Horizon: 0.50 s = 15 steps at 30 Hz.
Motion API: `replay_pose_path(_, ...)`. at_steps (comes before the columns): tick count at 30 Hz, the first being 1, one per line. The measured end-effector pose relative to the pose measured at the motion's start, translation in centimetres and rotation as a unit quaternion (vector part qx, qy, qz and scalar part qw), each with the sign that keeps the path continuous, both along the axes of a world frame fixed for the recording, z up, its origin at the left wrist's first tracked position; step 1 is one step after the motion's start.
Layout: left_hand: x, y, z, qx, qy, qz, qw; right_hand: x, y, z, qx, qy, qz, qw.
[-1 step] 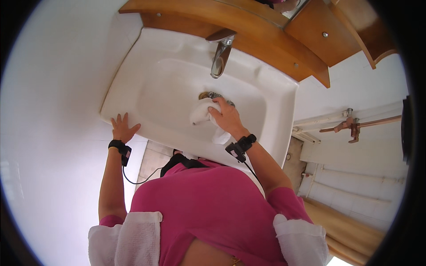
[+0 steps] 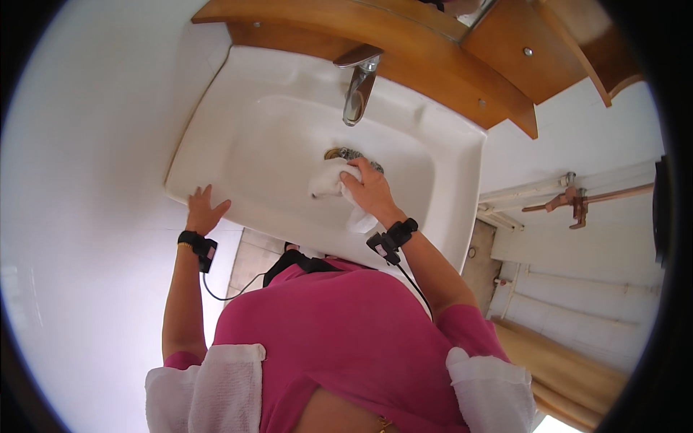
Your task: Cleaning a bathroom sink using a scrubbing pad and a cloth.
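Observation:
My right hand (image 2: pixel 369 190) is closed on a white cloth (image 2: pixel 326 177) inside the white washbasin (image 2: pixel 267 155). The cloth lies bunched on the bowl's floor, and a loose end hangs out beneath my palm toward the near side. Just beyond my fingertips are the brownish drain (image 2: pixel 333 153) and a grey, patterned thing (image 2: pixel 351 154) that I cannot make out, partly covered by the hand. My left hand (image 2: pixel 206 211) rests on the basin's near left corner with its fingers apart, holding nothing.
A chrome tap (image 2: pixel 359 90) reaches over the bowl from the back. Behind it runs a wooden shelf (image 2: pixel 433 68) below a mirror. Copper-coloured pipework (image 2: pixel 577 202) juts from the right wall. Black cabled devices (image 2: pixel 390 242) are strapped to both wrists. White tiled wall (image 2: pixel 94 180) stands at the left.
My left hand's fingers have drawn slightly closer together on the basin corner. The cloth's edge has shifted very slightly under my right hand.

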<state>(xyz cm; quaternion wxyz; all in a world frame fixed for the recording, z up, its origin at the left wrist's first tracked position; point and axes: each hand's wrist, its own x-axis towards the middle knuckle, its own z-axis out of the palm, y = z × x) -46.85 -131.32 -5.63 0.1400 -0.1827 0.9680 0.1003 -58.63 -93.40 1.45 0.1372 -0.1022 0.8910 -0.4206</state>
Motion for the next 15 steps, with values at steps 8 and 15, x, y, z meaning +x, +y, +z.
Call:
replay_pose_path(8, -2.3, 15.2, 14.1, 0.644, -0.005, 0.104, 0.758, 1.9, -2.0, 1.6, -0.375, -0.207, -0.028, 0.903)
replay_pose_path(15, -7.8, 18.4, 13.7, 0.727, 0.018, 0.064, 0.683, 4.3, 1.1, 3.1, -0.464, -0.162, 0.04, 0.87)
